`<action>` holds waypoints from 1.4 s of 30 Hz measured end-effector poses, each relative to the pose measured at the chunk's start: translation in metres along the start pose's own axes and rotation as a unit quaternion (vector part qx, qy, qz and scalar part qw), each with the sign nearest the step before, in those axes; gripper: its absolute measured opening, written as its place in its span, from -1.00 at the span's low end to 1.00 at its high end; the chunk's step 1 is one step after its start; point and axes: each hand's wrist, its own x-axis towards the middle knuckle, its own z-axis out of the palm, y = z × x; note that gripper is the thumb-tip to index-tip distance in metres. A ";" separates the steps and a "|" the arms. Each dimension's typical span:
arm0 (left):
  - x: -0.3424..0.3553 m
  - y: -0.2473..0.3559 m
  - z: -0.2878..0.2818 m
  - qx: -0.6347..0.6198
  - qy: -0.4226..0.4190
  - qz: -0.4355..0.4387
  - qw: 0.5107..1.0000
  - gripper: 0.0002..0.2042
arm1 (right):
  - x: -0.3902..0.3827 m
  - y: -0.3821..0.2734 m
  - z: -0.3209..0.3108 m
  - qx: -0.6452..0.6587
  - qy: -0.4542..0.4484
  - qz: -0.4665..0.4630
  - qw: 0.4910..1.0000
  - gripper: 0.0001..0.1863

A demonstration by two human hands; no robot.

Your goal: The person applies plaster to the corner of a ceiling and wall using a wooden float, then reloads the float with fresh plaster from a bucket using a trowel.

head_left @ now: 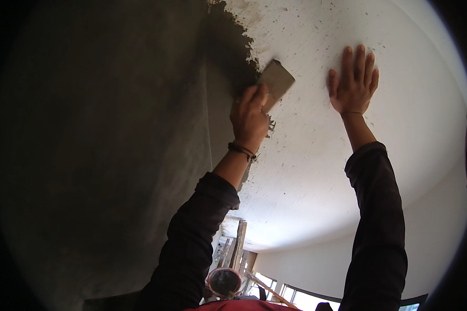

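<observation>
From the left fingers (262,95), a scraper (279,83) juts rightward.

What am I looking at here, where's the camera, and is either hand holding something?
There is no machine, just a person's two bare hands. The picture comes from a wide camera on their head, so straight edges bend near the rim. The left hand grips a flat rectangular tool at the ragged edge between a dark grey coating and a speckled white surface. The right hand holds nothing; it rests on the white surface, fingers spread. Lower down are a bucket and wooden boards.
</observation>
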 end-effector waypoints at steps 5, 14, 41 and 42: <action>-0.018 0.000 -0.008 -0.001 0.049 -0.026 0.998 -0.59 | 0.002 -0.001 -0.002 -0.018 -0.014 0.002 1.000 -0.36; 0.005 0.011 -0.001 0.057 0.024 -0.004 0.998 -0.62 | -0.001 -0.009 -0.001 -0.002 0.021 -0.006 1.000 -0.39; -0.085 0.002 0.016 0.007 0.042 -0.042 0.998 -0.53 | -0.002 0.005 0.011 0.019 0.025 -0.005 0.999 -0.33; -0.076 -0.004 0.010 0.028 0.054 -0.069 0.996 -0.54 | -0.001 0.006 0.011 0.016 0.023 -0.006 1.000 -0.32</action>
